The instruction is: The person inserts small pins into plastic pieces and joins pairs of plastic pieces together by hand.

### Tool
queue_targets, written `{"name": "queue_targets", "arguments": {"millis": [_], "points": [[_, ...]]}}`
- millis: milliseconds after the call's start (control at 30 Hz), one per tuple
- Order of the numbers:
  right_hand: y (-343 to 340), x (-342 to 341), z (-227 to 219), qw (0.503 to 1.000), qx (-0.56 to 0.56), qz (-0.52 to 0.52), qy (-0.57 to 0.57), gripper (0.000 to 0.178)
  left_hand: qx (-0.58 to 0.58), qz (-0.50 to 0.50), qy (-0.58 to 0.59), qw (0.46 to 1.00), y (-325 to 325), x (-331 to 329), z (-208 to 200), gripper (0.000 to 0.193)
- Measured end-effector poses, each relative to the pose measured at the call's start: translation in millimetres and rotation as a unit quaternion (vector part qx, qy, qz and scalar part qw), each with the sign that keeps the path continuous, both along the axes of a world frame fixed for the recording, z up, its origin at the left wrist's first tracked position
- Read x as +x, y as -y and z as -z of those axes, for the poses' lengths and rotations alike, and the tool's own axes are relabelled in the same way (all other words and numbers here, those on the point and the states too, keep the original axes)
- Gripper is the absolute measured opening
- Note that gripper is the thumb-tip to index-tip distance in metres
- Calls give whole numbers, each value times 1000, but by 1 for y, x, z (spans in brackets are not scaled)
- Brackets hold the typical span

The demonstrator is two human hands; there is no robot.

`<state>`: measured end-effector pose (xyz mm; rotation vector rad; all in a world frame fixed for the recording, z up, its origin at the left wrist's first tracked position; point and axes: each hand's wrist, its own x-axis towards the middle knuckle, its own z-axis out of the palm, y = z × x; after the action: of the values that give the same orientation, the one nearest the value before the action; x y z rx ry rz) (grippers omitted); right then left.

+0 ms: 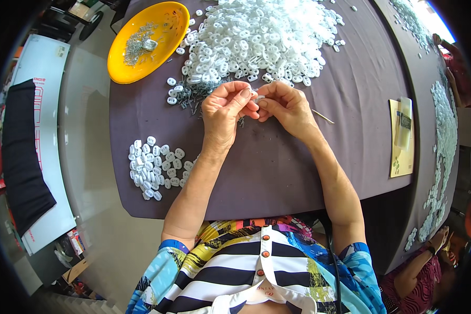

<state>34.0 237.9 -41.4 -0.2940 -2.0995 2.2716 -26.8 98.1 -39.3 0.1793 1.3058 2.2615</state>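
My left hand and my right hand meet over the middle of the dark table, fingertips almost touching. Each is closed in a pinch. Between the left fingers is a small white plastic piece; the right thumb and fingers pinch another pale piece, mostly covered by them. Just beyond lies a big heap of white oval pieces with holes. Small dark metal parts are piled beside and partly behind my left hand. Near my left forearm sits a smaller group of white oval pieces.
A yellow-orange plate with small silvery metal parts stands at the far left. A thin stick lies right of my right hand. A tan booklet rests near the right edge. Another table with white pieces and other people's arms are further right.
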Motion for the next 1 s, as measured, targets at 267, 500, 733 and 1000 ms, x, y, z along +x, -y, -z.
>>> {"name": "queue_targets", "arguments": {"millis": [267,500,733,1000], "points": [[5,-1,4,995,-52,34,-78,16,32,-1,44,999,-1,1,2,12],[8,1,4,988,-102,105,-45,15,29,-8,22,999,-5,5,2,10],[2,0,-4,982,-121,121,-87,21,-65,-43,-30,997,-2,7,2,10],[7,1,-1,987,-91,99,-89,22,-84,-74,-79,991,-6,11,0,10]]}}
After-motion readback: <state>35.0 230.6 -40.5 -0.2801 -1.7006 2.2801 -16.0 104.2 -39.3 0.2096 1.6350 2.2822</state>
